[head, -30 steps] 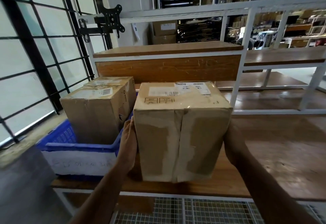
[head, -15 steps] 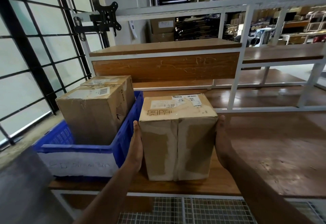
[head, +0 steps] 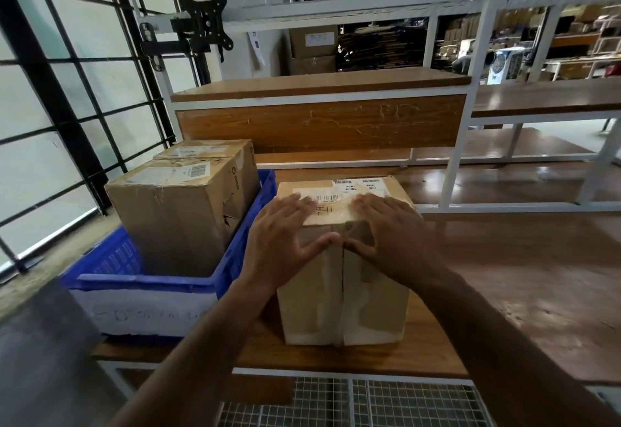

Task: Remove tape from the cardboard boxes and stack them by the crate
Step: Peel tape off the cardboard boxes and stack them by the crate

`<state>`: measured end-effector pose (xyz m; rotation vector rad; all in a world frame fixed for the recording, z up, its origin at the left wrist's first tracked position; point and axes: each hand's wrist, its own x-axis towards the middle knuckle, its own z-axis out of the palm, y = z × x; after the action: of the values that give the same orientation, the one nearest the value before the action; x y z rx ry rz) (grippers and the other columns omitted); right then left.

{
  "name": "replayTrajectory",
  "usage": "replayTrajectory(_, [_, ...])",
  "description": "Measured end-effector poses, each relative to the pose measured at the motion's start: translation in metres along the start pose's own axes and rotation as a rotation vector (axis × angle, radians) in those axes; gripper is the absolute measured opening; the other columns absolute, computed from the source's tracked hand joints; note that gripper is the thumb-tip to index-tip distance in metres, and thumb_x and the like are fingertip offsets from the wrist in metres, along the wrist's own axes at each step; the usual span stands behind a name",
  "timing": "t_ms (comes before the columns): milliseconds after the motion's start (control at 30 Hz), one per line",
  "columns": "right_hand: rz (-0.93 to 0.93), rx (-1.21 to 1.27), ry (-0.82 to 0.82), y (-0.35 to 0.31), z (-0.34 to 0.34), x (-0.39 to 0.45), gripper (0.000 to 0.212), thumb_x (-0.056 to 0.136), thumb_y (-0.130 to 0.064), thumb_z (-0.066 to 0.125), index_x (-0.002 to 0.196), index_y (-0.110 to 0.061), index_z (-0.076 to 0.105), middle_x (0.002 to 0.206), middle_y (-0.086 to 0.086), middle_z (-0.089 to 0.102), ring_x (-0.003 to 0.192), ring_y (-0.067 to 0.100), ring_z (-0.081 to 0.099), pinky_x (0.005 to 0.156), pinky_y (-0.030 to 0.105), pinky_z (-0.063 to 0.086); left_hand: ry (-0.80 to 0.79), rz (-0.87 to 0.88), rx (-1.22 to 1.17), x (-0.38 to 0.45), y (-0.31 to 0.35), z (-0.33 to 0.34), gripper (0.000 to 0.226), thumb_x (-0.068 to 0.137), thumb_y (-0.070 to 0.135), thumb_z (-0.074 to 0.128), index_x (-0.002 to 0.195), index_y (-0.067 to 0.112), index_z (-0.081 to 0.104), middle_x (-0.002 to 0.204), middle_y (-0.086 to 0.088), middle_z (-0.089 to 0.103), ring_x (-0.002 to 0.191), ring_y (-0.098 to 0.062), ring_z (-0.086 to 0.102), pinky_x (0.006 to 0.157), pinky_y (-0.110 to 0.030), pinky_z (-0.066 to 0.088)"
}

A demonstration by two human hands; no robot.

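A taped cardboard box [head: 342, 295] stands upright on the wooden bench [head: 504, 292], just right of the blue crate [head: 148, 292]. Clear tape runs down its front seam and over its labelled top. My left hand [head: 285, 238] and my right hand [head: 389, 235] both lie over the box's top front edge, fingers spread flat on the top and thumbs down on the front face, tips nearly meeting at the seam. Two more taped cardboard boxes [head: 178, 211] sit inside the crate.
A raised wooden shelf [head: 319, 117] in a white metal frame stands behind the box. A black monitor mount [head: 198, 26] hangs at upper left beside the window grid. Wire mesh [head: 353, 403] lies below the bench's front edge. Bench surface stretches to the right.
The box came down from the air onto the bench beside the crate. Both hands left its sides and moved up onto its top front edge.
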<state>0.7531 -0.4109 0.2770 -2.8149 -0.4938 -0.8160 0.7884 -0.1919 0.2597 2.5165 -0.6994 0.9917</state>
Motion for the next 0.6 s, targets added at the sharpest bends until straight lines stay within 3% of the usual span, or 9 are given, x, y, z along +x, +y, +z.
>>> replayTrajectory(100, [0.007, -0.028, 0.09, 0.004, 0.01, 0.001, 0.071, 0.088, -0.064, 0.05, 0.137, -0.012, 0.056, 0.139, 0.008, 0.058, 0.127, 0.024, 0.055, 0.104, 0.041, 0.042, 0.073, 0.031, 0.05, 0.0, -0.006, 0.006, 0.066, 0.09, 0.071, 0.055, 0.127, 0.018, 0.067, 0.127, 0.0, 0.069, 0.118, -0.016, 0.062, 0.102, -0.042, 0.049])
replayTrajectory(267, [0.016, -0.044, 0.158, 0.002, 0.016, 0.001, 0.071, 0.09, -0.067, 0.034, 0.123, -0.014, 0.066, 0.125, 0.007, 0.068, 0.113, 0.023, 0.065, 0.094, 0.041, 0.051, 0.145, 0.077, 0.075, -0.001, -0.008, 0.01, 0.065, 0.089, 0.07, 0.055, 0.119, 0.015, 0.072, 0.119, -0.002, 0.073, 0.111, -0.019, 0.067, 0.099, -0.032, 0.044])
replayTrajectory(467, [-0.015, -0.082, 0.141, 0.005, 0.019, 0.0, 0.068, 0.09, -0.065, 0.039, 0.131, -0.016, 0.06, 0.133, 0.007, 0.062, 0.119, 0.023, 0.06, 0.097, 0.041, 0.049, 0.126, 0.088, 0.075, -0.002, -0.012, 0.013, 0.068, 0.092, 0.071, 0.049, 0.124, 0.014, 0.07, 0.125, -0.003, 0.071, 0.116, -0.018, 0.064, 0.104, -0.032, 0.042])
replayTrajectory(600, [0.004, -0.077, 0.142, 0.005, 0.019, 0.002, 0.065, 0.092, -0.064, 0.035, 0.125, -0.016, 0.065, 0.126, 0.006, 0.067, 0.115, 0.021, 0.064, 0.095, 0.04, 0.049, 0.155, 0.104, 0.081, -0.001, -0.014, 0.016, 0.066, 0.093, 0.069, 0.05, 0.12, 0.013, 0.072, 0.121, -0.004, 0.072, 0.114, -0.02, 0.067, 0.101, -0.039, 0.048])
